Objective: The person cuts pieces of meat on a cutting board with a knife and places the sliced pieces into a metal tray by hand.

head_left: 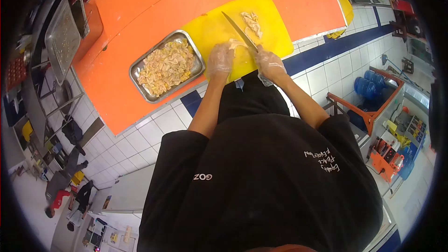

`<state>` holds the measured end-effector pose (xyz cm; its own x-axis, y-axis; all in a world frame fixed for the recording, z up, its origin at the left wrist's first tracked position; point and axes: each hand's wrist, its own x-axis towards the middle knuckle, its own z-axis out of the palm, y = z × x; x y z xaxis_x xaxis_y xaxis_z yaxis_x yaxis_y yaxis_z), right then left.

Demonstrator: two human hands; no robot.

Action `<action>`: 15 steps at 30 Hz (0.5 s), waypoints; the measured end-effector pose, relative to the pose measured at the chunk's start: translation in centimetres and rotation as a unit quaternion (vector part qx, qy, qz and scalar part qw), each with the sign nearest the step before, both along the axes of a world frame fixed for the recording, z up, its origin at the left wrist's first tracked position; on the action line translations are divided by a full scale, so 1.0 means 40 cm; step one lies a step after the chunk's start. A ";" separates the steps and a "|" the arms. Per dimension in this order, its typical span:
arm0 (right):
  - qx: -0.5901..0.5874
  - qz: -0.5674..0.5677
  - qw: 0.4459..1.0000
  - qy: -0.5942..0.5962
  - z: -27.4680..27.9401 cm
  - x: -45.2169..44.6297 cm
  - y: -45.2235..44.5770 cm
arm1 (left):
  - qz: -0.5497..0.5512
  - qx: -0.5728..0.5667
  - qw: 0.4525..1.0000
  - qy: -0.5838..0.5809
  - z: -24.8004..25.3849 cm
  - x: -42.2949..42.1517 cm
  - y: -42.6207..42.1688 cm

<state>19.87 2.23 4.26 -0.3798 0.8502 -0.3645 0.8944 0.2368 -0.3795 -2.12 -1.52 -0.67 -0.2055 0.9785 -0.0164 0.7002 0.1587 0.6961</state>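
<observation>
My right hand (pixel 270 65), in a clear plastic glove, is closed around the handle of a long kitchen knife (pixel 239 29). Its blade slants up and to the left over a yellow cutting board (pixel 273 11). On the board's near left part, my left hand (pixel 220 59), also gloved, has its fingers bent against a pale strip of meat (pixel 237 43) beside the blade. Beyond the knife lies a small heap of pale meat (pixel 252 24). Left of the board, a metal tray (pixel 201 67) holds many cut pieces of meat (pixel 167 66).
The board and tray rest on an orange table (pixel 144 7). At the left stand an orange container (pixel 93 30) and an upright metal tray (pixel 63 39). Blue water jugs (pixel 366 86) sit in an orange frame at right. Other people (pixel 60 200) appear far off at lower left.
</observation>
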 end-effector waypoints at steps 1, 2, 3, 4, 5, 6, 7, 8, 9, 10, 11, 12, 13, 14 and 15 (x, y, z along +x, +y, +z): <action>0.001 -0.003 1.000 0.002 0.021 -0.014 -0.005 | 0.024 -0.037 0.999 -0.006 0.016 -0.006 -0.012; -0.007 -0.004 1.000 -0.001 0.046 -0.026 -0.024 | 0.021 -0.035 0.999 -0.004 0.027 -0.012 -0.017; -0.015 -0.002 1.000 -0.007 0.067 -0.031 -0.046 | 0.026 -0.022 0.999 -0.026 0.035 -0.015 -0.019; -0.016 0.018 1.000 -0.004 0.077 -0.018 -0.079 | 0.033 -0.011 0.998 -0.049 0.041 -0.015 -0.017; -0.019 0.019 1.000 -0.006 0.083 -0.020 -0.094 | 0.035 -0.014 0.998 -0.051 0.045 -0.015 -0.014; -0.098 -0.024 0.993 -0.061 0.088 -0.021 -0.111 | 0.037 -0.032 0.998 -0.031 0.046 -0.012 -0.014; -0.177 -0.068 0.975 -0.116 0.089 -0.019 -0.125 | 0.039 -0.052 0.998 -0.011 0.049 -0.009 -0.014; -0.177 -0.035 0.979 -0.098 0.036 0.000 -0.129 | 0.040 -0.060 0.997 -0.014 0.059 -0.008 -0.008; -0.142 -0.007 0.987 -0.080 -0.027 0.006 -0.115 | 0.022 -0.064 0.998 -0.015 0.068 -0.010 0.005; -0.108 0.016 0.992 -0.060 -0.059 -0.011 -0.102 | 0.000 -0.070 0.997 -0.017 0.070 -0.010 0.005; -0.091 -0.006 0.995 -0.029 -0.043 -0.057 -0.072 | -0.003 -0.079 0.997 -0.019 0.057 -0.003 -0.004; -0.069 -0.028 0.997 0.004 -0.010 -0.126 -0.016 | 0.007 -0.056 0.998 -0.016 0.042 -0.003 -0.004; -0.076 -0.006 0.997 -0.008 -0.013 -0.188 0.048 | 0.019 -0.032 0.999 -0.012 0.030 -0.003 -0.002; -0.083 0.016 0.996 -0.020 -0.011 -0.229 0.089 | 0.018 -0.034 0.999 -0.013 0.025 -0.005 -0.003; -0.086 0.012 0.996 -0.021 0.014 -0.243 0.097 | 0.023 -0.055 0.998 -0.010 0.022 -0.008 -0.010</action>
<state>10.15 6.10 4.81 -0.3813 0.7640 -0.5205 0.9050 0.1936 -0.3789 -2.43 -1.93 0.23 -0.2485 0.9602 -0.1272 0.6772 0.2662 0.6859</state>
